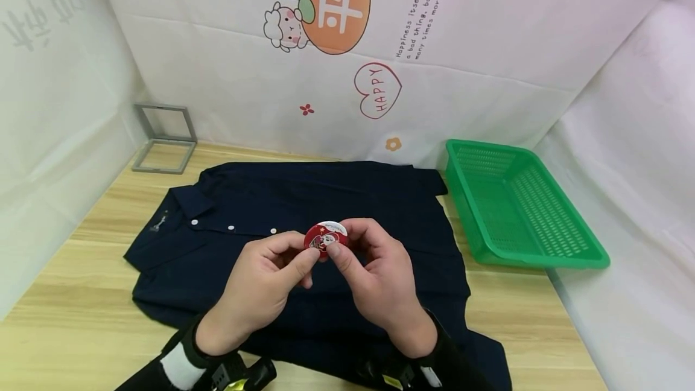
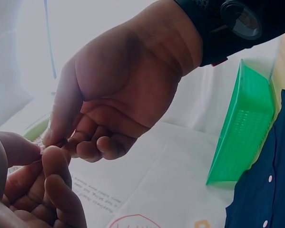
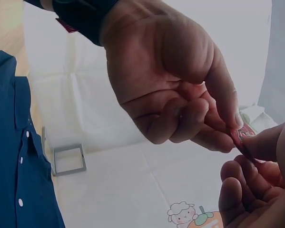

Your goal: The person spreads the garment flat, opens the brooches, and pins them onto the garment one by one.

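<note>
In the head view a round red and white badge with a cartoon picture is held up over the shirt. My left hand pinches its left edge between thumb and fingers. From the other side my right hand grips the right edge, thumb on the front face. The right wrist view shows the badge nearly edge-on, the left hand reaching to it from above. Underneath lies a navy blue shirt with white buttons, spread on the table, its collar to the left.
A green plastic basket stands on the right, beside the shirt's hem. At the back left corner is a grey hinged frame, one panel upright. White printed cloth walls the wooden table at the back and sides.
</note>
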The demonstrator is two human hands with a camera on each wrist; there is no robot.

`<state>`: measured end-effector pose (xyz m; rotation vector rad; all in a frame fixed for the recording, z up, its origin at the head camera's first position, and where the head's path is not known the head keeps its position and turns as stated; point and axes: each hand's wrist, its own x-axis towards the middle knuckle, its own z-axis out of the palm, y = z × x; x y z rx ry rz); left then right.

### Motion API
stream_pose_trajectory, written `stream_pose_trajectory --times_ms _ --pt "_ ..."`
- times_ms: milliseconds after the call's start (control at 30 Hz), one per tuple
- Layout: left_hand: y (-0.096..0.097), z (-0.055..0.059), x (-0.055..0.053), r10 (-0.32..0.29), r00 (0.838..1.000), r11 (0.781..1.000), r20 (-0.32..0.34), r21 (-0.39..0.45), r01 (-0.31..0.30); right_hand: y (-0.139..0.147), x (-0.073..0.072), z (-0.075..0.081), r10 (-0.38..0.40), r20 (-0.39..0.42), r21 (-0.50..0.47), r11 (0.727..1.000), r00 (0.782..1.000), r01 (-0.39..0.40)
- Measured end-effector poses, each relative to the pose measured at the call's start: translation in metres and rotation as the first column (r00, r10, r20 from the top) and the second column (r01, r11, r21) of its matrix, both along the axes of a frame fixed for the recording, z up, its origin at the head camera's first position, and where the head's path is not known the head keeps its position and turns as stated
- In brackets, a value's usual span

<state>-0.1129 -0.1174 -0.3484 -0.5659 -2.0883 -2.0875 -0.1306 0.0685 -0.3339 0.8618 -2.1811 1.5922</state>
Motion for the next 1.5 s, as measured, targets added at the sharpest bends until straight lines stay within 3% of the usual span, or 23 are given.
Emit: stream_pose_trajectory --times_ms 400,600,733,900,1000,1133,1300,1400,1500 --pt "0.003 -0.003 -0.001 0.062 0.997 0.998 -0.036 -0.013 -0.062 0.002 -0.001 -0.003 0.063 0.059 -0.005 0.998 0.996 -0.063" --pt "0.007 -0.004 -0.001 0.080 0.996 0.997 -0.044 -0.005 -0.080 0.003 0.000 -0.002 0.003 0.052 0.032 0.999 0.999 -0.005" --pt "0.003 -0.003 -0.002 0.022 0.998 0.999 -0.058 -0.042 -0.024 0.004 -0.002 -0.003 0.000 -0.009 0.042 0.999 1.000 0.001" --pt "-0.005 0.000 -0.005 -0.106 0.980 0.994 -0.169 -0.048 0.099 0.009 -0.007 -0.002 0.069 -0.103 0.067 0.996 0.992 -0.062" --pt "-0.007 0.001 -0.007 -0.120 0.982 0.993 -0.147 -0.036 0.116 0.011 -0.009 -0.001 0.106 -0.143 0.091 0.991 0.984 -0.093" --pt "-0.008 -0.001 -0.008 -0.109 0.991 0.994 -0.080 -0.036 0.106 0.013 -0.012 -0.001 0.136 -0.172 0.123 0.986 0.976 -0.116" --pt "-0.009 -0.006 -0.009 -0.077 0.993 0.992 -0.087 -0.102 0.068 0.012 -0.014 -0.004 0.139 -0.161 0.187 0.976 0.977 -0.108" --pt "-0.011 -0.008 -0.008 -0.006 0.999 0.987 -0.048 -0.159 -0.002 0.009 -0.014 -0.008 0.146 -0.074 0.213 0.969 0.987 -0.127" --pt "-0.013 -0.010 -0.009 0.066 0.998 0.977 0.005 -0.204 -0.063 0.006 -0.015 -0.012 0.181 0.046 0.240 0.953 0.982 -0.187"
